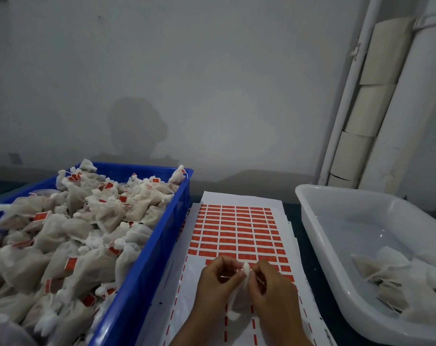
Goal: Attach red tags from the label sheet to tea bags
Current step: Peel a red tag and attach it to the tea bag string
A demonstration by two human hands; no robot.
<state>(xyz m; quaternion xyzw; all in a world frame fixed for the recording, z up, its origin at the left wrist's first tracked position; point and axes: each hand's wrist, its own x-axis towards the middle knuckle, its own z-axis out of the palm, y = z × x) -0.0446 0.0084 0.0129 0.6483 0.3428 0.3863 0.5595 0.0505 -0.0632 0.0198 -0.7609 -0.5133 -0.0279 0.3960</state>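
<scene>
Two hands are working over the label sheet [236, 228]: the left hand [215, 278] and right hand [269, 283] are both pinching one tea bag [239, 299] by its gathered neck and string, probably to steady the string for a red tag. Left of the sheet, the blue crate [147, 265] is holding tagged bags; right, the white tub [319, 236] is holding untagged ones.

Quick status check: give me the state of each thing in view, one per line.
Blue crate: heaped with tagged tea bags.
Label sheet: flat, near rows peeled, far rows full.
White tub: few tea bags, mostly unfilled.
Tea bag: held over sheet.
Left hand: pinching the bag.
Right hand: pinching the bag.
</scene>
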